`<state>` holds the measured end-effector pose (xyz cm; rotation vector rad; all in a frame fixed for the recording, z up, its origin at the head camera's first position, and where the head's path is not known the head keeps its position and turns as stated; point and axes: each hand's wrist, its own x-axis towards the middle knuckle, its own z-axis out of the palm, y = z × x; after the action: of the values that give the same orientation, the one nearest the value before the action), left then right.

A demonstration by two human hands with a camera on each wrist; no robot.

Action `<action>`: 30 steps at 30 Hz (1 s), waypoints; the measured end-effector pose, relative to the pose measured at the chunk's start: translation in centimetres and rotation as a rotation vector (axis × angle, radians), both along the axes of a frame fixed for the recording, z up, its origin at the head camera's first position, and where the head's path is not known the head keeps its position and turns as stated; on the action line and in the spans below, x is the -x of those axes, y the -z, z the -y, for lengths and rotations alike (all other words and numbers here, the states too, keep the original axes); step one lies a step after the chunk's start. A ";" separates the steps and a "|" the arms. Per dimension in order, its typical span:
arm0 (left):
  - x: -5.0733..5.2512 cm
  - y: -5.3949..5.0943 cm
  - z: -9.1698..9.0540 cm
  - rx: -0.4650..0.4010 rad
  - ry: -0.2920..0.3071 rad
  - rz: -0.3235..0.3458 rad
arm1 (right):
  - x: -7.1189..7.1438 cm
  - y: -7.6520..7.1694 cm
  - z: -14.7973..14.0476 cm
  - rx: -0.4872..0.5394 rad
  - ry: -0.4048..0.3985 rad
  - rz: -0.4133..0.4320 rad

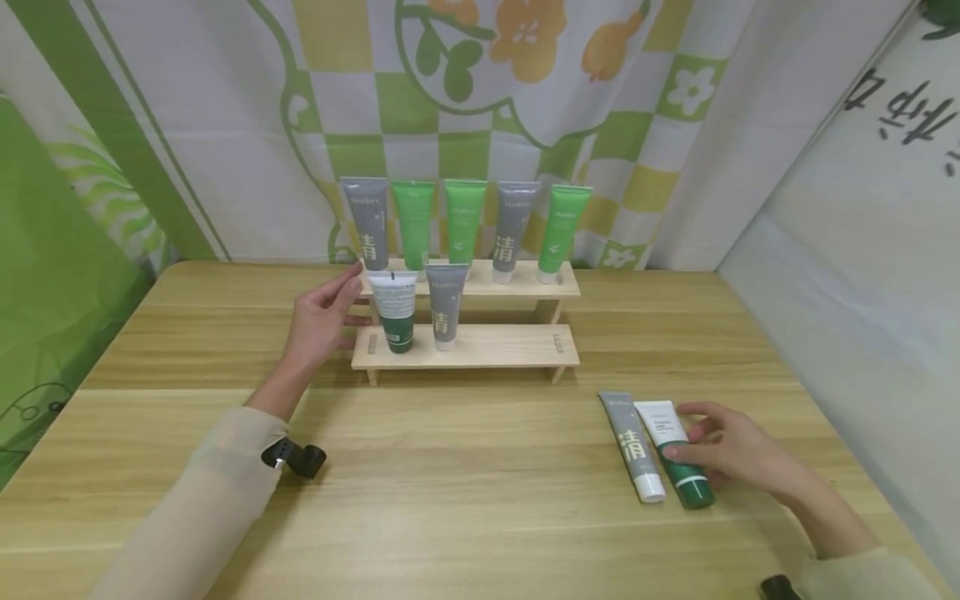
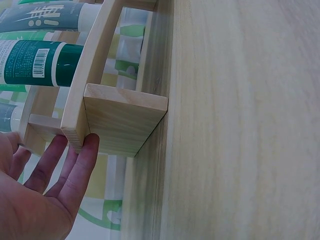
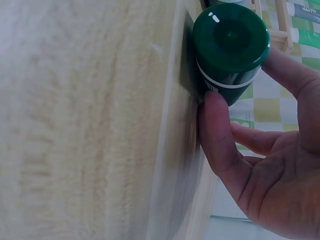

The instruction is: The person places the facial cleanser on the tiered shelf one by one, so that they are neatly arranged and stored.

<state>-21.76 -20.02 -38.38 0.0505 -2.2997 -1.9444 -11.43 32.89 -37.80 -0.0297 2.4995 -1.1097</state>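
My right hand holds a white squeeze tube with a dark green lower part lying on the table at the right. Its green cap faces the right wrist camera, fingers and thumb at its sides. Close beside it lies a grey tube with a white cap. At the other side, my left hand touches the left end of a two-step wooden stand, its fingers fairly straight against the board's end. A white-and-green tube and a grey tube stand cap-down on the lower step.
Along the upper step stand several grey and green tubes, among them a green one at the right end. A patterned curtain hangs behind the wooden table. White cloth bounds the right side.
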 end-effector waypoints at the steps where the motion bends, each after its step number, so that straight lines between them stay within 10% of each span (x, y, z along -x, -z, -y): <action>1: 0.0 0.0 0.0 -0.004 -0.001 0.001 | 0.0 0.0 0.0 -0.008 -0.003 0.001; 30: 0.0 0.0 -0.1 0.000 -0.006 0.017 | 0.5 -0.1 0.1 -0.034 -0.008 0.047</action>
<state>-21.80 -19.93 -38.35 0.0740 -2.3082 -1.9486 -11.97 32.80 -37.71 -0.0038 2.4743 -1.0524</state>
